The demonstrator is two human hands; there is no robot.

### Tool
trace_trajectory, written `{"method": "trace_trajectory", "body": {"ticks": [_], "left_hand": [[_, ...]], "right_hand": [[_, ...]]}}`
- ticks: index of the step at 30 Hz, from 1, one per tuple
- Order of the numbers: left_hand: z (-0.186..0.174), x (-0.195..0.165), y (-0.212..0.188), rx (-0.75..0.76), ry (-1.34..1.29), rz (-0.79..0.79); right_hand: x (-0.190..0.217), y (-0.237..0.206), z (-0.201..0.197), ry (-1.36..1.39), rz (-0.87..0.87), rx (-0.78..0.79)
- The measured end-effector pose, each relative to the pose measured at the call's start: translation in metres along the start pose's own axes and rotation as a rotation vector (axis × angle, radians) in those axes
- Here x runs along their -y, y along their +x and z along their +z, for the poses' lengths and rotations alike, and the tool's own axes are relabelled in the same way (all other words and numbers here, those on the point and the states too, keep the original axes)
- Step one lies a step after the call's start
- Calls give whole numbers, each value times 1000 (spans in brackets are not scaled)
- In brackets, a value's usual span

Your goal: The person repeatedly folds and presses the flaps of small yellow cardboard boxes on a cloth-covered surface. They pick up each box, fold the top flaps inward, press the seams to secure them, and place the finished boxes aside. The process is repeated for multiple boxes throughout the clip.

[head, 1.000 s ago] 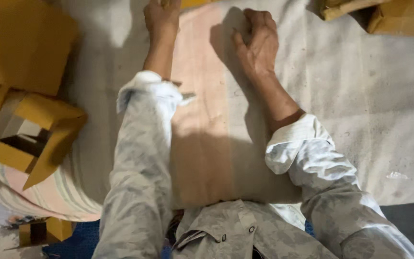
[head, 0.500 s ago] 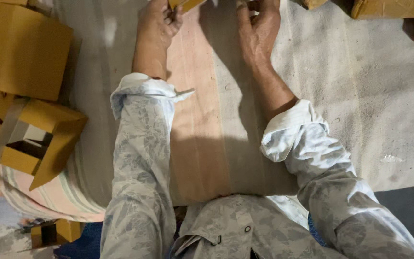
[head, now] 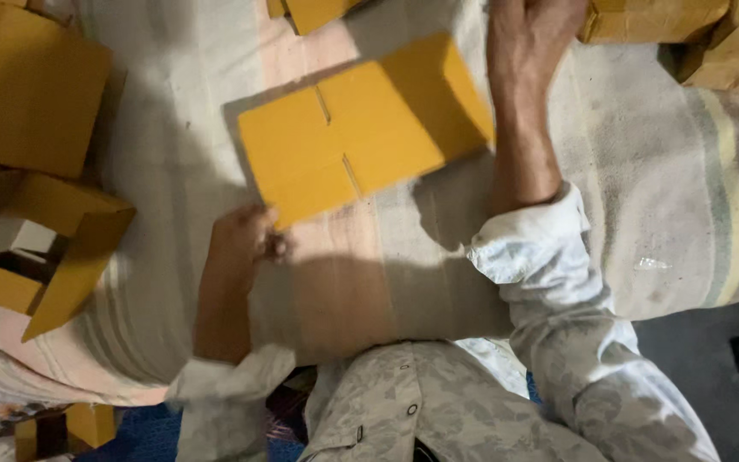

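Since the earlier head-view frames, both hands have left the bare striped cloth: a flat yellow cardboard blank now lies across the middle of the surface, the left hand has drawn back toward the body, and the right hand has reached further toward the top edge.

Head view: the flat yellow cardboard blank (head: 365, 128) is an unfolded box, tilted, with slits separating its flaps and a darker shade on its right panel. It sits above the pale striped cloth (head: 643, 188), casting a shadow beneath. The left hand (head: 245, 239) is closed on the blank's lower left corner, fingers curled at the edge. The right hand (head: 536, 34) meets the blank's upper right corner; its fingers are cut off by the frame edge, so its degree of opening cannot be determined. Both forearms emerge from rolled pale patterned sleeves.

At left, an assembled open yellow box (head: 44, 248) lies on its side, with a larger closed box (head: 32, 85) above it. More boxes (head: 652, 17) stand along the top right.
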State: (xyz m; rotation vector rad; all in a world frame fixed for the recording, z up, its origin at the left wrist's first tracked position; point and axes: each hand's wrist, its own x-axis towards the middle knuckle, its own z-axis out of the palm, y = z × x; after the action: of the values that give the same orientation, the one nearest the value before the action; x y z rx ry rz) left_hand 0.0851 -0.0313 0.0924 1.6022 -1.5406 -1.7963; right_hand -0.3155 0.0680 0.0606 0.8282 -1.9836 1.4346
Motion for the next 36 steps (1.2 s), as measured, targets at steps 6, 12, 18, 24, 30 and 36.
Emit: {"method": "trace_trajectory", "body": {"ticks": [6, 12, 18, 24, 30, 36], "left_hand": [[-40, 33, 20, -182, 67, 234], [11, 19, 103, -106, -19, 392], [39, 20, 96, -115, -272, 1056], [59, 32, 88, -15, -550, 963], [109, 35, 47, 111, -401, 998], [94, 10, 9, 28, -561, 1101]], "right_hand": [[-4, -23, -49, -278, 62, 507], [-1, -65, -27, -265, 132, 713], [7, -62, -62, 471, 523, 444], [34, -83, -101, 931, 331, 377], [60, -98, -103, 787, 331, 443], [73, -95, -126, 650, 222, 457]]}}
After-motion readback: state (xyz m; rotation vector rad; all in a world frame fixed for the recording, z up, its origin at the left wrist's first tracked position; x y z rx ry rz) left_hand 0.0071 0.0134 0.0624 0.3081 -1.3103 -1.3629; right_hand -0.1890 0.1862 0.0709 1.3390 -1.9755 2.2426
